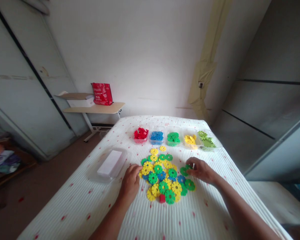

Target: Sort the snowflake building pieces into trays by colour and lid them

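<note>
A loose pile of flat, notched snowflake discs in yellow, green and blue lies on the bed. My left hand (130, 180) is at the pile's left edge, fingers bent and pressed together, with a yellow snowflake disc (140, 174) partly showing at the tips. On the right side, my right hand (201, 170) has its thumb and fingers curled round a green snowflake disc (188, 167), beside another green disc (183, 171). A small red block (162, 198) sits at the near edge of the pile. The left fingertips are partly hidden.
Behind the pile stand clear tubs of red pieces (141, 133), blue pieces (156, 137), green pieces (173, 138), yellow pieces (190, 139) and light-green pieces (206, 139). A clear plastic lid (123, 166) with a white box (110, 162) lies left. A side table (100, 109) holds a red bag (102, 94).
</note>
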`<state>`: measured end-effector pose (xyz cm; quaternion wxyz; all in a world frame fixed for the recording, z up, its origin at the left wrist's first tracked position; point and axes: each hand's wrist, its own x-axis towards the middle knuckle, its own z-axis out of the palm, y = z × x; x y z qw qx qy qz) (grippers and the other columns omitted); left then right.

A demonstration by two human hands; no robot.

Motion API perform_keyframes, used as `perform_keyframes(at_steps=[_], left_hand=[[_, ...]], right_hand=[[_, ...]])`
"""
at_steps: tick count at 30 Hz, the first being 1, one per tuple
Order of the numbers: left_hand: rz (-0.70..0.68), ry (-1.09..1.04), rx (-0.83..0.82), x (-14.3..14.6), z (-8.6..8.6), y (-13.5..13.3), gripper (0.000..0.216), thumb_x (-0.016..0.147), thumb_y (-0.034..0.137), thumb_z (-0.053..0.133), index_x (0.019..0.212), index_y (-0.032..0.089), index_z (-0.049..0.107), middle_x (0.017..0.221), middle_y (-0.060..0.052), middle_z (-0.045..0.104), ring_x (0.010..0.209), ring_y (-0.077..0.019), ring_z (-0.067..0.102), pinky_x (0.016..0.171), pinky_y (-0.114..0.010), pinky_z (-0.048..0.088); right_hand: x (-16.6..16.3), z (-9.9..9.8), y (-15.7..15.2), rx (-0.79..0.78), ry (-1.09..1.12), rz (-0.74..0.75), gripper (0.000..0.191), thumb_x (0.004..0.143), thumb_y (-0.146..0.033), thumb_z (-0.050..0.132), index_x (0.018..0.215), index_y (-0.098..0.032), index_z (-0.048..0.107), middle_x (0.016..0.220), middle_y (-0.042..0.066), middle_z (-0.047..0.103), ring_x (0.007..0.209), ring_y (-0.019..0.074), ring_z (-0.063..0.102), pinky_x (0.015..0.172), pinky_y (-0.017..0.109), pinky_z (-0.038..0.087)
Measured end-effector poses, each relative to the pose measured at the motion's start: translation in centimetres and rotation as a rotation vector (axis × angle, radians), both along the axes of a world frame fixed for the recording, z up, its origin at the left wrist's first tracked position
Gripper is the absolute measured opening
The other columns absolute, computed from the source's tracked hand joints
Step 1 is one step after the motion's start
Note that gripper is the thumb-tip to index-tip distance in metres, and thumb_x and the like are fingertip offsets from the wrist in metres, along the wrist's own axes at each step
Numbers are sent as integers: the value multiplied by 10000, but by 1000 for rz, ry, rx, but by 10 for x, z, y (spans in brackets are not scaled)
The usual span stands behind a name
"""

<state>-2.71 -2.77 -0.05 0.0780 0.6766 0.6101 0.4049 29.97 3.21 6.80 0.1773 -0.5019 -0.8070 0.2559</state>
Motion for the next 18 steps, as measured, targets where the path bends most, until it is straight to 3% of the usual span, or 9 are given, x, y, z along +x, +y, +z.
perform_keyframes(at_steps=[4,9,18], left_hand=[[-8,-14,2,0,0,1,398,721,31,345,944,210,623,1013,-48,599,1005,-172,544,916,-348,463],[-13,-9,10,-1,2,0,404,708,23,342,944,201,617,1015,-50,597,1002,-168,548,917,-338,461],[51,48,54,-2,-3,2,391,718,31,353,934,194,634,1024,-63,587,1019,-187,546,927,-356,460]], right_hand=[[-14,-6,-1,34,-112,31,348,674,-227,571,1021,-197,579,904,38,575,745,139,563,674,247,430],[-26,-8,5,81,-325,64,196,645,-211,571,837,-180,599,878,40,586,747,151,578,643,237,401],[-47,-1,7,282,-699,115,253,714,-341,535,868,-158,616,871,118,651,716,239,631,571,290,392]])
